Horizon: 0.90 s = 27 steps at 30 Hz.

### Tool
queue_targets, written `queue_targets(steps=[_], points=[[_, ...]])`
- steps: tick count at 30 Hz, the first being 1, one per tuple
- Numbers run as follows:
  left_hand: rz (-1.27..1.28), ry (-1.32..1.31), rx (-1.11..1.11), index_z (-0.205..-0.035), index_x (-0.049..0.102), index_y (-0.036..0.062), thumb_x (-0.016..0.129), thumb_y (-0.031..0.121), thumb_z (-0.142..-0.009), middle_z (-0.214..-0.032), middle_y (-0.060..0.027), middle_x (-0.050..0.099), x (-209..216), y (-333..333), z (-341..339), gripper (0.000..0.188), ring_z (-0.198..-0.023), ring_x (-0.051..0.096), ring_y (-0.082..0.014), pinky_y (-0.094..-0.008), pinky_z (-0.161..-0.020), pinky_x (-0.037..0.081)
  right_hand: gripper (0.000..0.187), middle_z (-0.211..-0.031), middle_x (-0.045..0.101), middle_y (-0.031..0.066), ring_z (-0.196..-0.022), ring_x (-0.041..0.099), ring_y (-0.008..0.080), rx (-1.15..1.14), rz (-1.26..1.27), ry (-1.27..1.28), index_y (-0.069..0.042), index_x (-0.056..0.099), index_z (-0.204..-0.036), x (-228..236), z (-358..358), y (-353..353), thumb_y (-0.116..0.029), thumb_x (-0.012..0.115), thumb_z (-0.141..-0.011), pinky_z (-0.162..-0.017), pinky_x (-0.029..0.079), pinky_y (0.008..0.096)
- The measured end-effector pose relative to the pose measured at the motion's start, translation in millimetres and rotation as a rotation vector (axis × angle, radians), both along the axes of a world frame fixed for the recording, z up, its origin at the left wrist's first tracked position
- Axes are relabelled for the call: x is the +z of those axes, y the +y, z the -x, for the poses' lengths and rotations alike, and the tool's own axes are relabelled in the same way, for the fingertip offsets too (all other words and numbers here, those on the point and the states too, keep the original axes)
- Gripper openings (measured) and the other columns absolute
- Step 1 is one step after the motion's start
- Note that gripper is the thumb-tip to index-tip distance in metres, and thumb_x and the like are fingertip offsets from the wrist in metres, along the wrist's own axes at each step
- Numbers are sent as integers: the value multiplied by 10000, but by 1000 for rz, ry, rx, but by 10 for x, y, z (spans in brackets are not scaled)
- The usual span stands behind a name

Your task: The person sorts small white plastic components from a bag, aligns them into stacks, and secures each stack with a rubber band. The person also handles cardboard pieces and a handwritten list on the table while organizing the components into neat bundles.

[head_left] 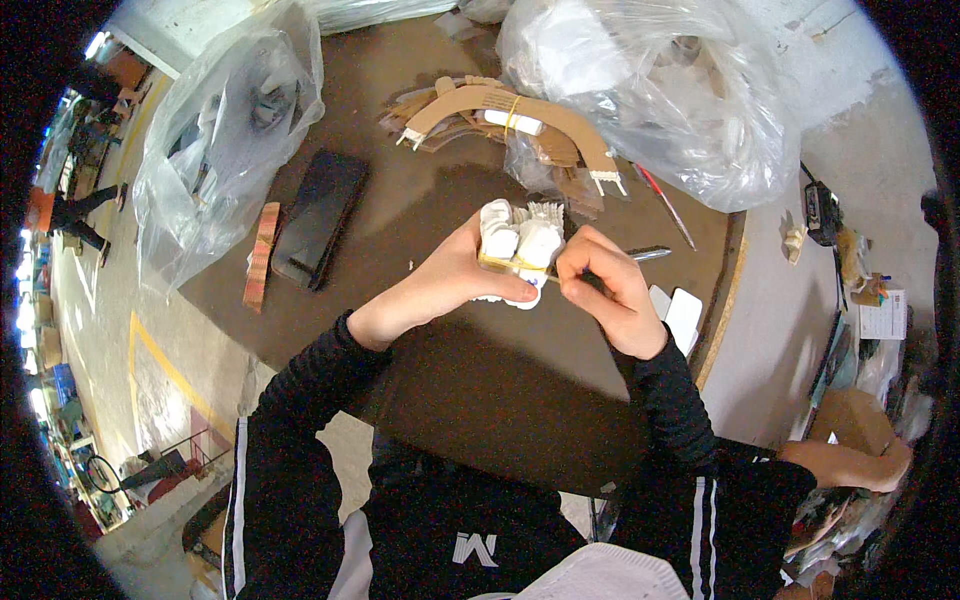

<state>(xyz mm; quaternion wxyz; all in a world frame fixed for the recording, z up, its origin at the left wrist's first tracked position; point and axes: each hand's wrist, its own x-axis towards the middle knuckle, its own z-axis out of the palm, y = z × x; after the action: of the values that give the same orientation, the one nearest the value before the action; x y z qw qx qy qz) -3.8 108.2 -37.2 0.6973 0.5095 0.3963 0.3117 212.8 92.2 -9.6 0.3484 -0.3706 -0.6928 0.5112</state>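
Note:
My left hand (445, 280) is wrapped round a bundle of white pieces (540, 240), its thumb lying across the near side. The pieces are packed close together, with rounded ends on the left and a ridged edge at the back. A yellow rubber band (515, 265) crosses the bundle near my left thumb. On the right side of the bundle, my right hand (608, 285) has its fingers curled in a pinch, and the band appears to run to its fingertips. Both hands are raised over the brown table (470, 390).
Curved cardboard strips (465, 97) and clear plastic bags (235, 130) lie toward the back. At left are a black case (320, 215) and a reddish strip stack (262, 257). Pens (655, 253) and white cards (684, 312) lie right. Another person's hand (850, 467) shows at far right.

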Motion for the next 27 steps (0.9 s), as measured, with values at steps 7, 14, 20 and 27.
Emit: queue_targets(steps=[7,14,20,27], points=[[-526,565,59,-1285,425,52,848,183,-619,-1116,-159,628,96,-19,-19,800,-1052,635,-278,-366,-916,494,334,-864,375,79,-727,411,205,75,141,399,-27,522,-690,-6,-65,-95,-345,623,-694,-697,316,336],[-409,393,-304,-1333,365,65,842,207,-645,-1136,-173,635,234,-117,-64,849,-1021,652,-331,-392,-896,511,441,-995,439,53,-683,370,121,-174,165,752,47,578,-1034,114,-111,-61,-341,637,-831,-626,294,275],[-383,270,-266,-1323,393,31,870,181,-607,-1161,-149,624,123,-99,-3,874,-1042,633,-238,-360,-925,482,144,-981,457,54,-660,345,124,-330,291,1063,-23,534,-930,94,-417,107,-166,528,-949,-633,303,274],[-611,541,-340,-1259,456,59,828,338,-655,-1062,-192,640,201,23,51,763,-999,631,-364,-441,-823,529,72,-1114,490,84,-736,461,117,-753,-181,469,3,573,-814,-24,-271,-42,-53,572,-859,-591,353,230]])
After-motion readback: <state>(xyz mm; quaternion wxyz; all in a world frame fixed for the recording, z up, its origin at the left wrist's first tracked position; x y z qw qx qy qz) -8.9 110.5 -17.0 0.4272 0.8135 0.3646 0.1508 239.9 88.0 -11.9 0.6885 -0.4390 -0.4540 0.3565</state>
